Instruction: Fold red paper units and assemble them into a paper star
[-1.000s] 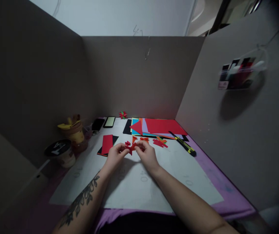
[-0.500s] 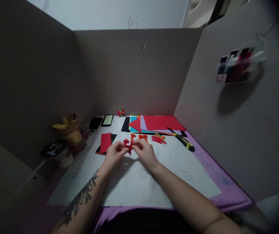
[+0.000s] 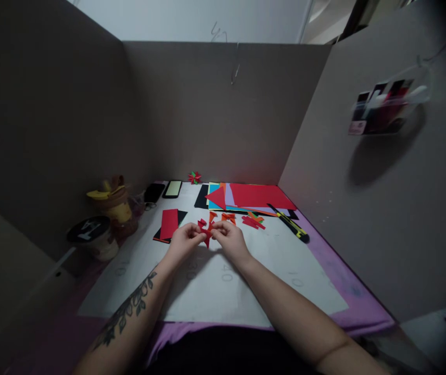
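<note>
Pinching hands: a person's left hand [image 3: 183, 239] and right hand [image 3: 230, 240] meet over a white sheet [image 3: 223, 307], thumbs and fingers of both clamped on a small red folded-paper piece [image 3: 207, 240].
Held paper: the piece sits between the two hands at the dial's centre, one tip pointing to 6 o'clock; its contact with the sheet below cannot be told.
Orange folds: small orange paper pieces [image 3: 229, 217] lie just beyond the fingers, from 12 to 1 o'clock.
Red strips: a little pile of red strips [image 3: 253, 223] rests near the right hand at 2 o'clock.
Red rectangle: at 10 o'clock, a red paper rectangle [image 3: 168, 225] overlaps black paper [image 3: 182, 215].
Yellow-and-black cutter: the cutter [image 3: 291, 227] lies toward 3 o'clock.
Paper star: a red-and-green star [image 3: 194, 177] stands well apart near 12 o'clock.
</note>
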Demonstrator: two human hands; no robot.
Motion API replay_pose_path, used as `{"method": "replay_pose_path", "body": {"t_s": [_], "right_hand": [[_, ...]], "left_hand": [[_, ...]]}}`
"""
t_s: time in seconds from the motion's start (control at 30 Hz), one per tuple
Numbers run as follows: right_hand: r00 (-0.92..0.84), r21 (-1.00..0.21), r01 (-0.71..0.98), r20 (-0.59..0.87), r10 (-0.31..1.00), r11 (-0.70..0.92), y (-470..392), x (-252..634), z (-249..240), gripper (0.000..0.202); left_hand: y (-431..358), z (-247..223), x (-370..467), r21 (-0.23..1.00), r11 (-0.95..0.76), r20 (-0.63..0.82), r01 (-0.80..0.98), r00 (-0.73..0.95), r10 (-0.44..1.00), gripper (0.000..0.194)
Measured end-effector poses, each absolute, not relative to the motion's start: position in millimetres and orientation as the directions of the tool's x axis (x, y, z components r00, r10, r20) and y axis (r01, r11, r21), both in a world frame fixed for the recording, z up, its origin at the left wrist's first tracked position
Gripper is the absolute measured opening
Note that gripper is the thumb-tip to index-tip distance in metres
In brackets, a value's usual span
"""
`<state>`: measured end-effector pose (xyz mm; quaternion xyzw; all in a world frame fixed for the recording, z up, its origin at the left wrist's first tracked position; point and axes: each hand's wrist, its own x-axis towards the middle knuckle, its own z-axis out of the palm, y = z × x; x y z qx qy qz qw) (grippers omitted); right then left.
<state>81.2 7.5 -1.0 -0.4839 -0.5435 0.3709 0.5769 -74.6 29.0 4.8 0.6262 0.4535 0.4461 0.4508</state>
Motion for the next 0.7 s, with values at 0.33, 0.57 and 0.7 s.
{"method": "replay_pose_path", "body": {"t_s": [0.33, 0.57, 0.7], "right_hand": [[0.063, -0.991, -0.032, 0.129, 0.990, 0.132, 8.8, 79.2, -3.7, 0.019], [0.015, -0.981, -0.038, 0.192, 0.981, 0.192, 6.7, 77.6, -4.1, 0.018], [0.037, -0.972, 0.027, 0.234, 0.972, 0.233, 6.6, 78.1, -5.6, 0.015]], "left_hand": [[28.2, 1.9, -72.7, 0.983, -0.114, 0.081, 0.141, 0.222, 0.972, 0.025], [25.2, 4.5, -72.4, 0.987, -0.119, 0.090, 0.105, 0.252, 0.963, 0.026], [23.5, 7.8, -71.8, 0.985, -0.119, 0.083, 0.123, 0.265, 0.961, 0.026]]}}
